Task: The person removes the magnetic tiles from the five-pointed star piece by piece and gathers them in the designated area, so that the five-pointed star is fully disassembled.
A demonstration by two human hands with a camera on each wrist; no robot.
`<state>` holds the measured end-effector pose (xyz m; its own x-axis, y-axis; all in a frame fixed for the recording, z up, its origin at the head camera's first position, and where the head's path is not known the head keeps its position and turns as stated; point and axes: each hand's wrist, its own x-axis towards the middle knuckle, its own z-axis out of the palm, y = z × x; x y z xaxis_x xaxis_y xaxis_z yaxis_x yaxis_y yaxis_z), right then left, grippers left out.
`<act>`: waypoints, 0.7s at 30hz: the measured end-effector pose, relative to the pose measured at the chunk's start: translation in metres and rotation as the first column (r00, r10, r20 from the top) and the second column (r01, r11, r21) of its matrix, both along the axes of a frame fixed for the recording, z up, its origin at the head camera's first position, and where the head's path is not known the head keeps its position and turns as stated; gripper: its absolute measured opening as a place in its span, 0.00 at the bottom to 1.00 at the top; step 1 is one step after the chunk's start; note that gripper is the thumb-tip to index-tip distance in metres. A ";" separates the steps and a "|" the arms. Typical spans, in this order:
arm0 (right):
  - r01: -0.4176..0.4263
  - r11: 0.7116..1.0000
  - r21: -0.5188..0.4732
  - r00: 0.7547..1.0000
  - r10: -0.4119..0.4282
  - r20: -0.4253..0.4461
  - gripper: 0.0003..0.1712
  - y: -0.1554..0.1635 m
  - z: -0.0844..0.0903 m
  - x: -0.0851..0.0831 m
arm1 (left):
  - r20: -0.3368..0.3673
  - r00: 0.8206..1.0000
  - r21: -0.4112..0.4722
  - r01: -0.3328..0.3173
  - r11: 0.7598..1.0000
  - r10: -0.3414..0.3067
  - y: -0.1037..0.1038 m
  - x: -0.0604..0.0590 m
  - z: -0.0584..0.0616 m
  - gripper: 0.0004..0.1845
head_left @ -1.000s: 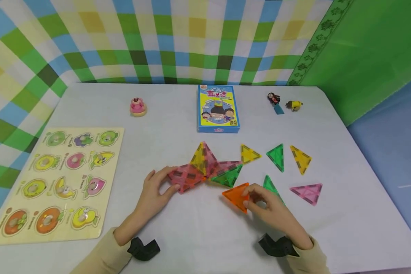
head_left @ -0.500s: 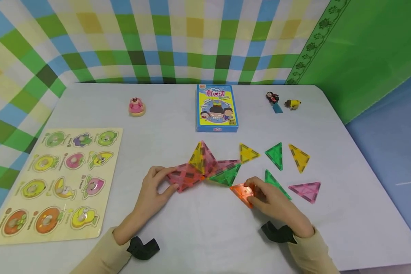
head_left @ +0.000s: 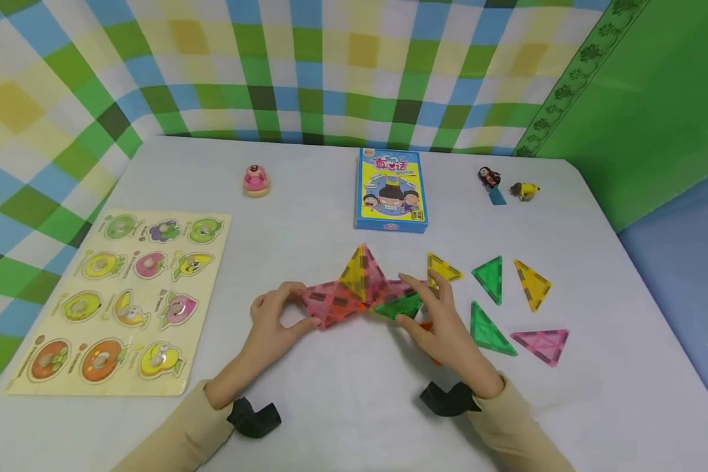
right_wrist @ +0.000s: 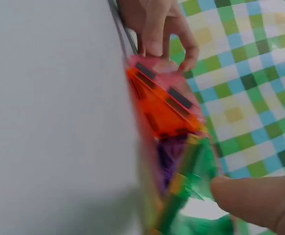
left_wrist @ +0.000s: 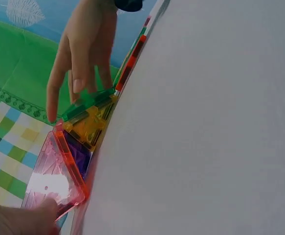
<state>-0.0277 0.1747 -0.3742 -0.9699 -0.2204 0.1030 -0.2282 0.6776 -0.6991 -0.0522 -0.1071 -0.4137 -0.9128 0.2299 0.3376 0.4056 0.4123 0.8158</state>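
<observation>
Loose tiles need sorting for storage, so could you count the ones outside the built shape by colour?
Yellow tiles: 2
Green tiles: 2
Pink tile: 1
Orange tile: 1, partly hidden by the right hand in the head view
Total: 6

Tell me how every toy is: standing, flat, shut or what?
Tile build: joined, raised middle, left hand pinching one end
Orange tile: flat, partly hidden by right hand
Other loose tiles: flat
Game box: shut, lying flat
Fruit puzzle: flat, all pieces in
Pink toy: upright
Doll: too small to tell
Yellow animal: too small to tell
</observation>
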 end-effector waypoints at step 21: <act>0.053 0.992 -0.112 0.996 -0.044 0.079 0.29 -0.010 -0.016 -0.001 | 0.239 0.935 0.235 0.207 0.950 -0.263 -0.002 -0.008 0.004 0.10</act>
<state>-0.0283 0.1647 -0.3905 -0.9852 -0.1639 0.0501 -0.1401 0.6016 -0.7864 -0.0599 -0.1096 -0.4100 -0.9032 0.4005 0.1543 0.2292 0.1460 0.9624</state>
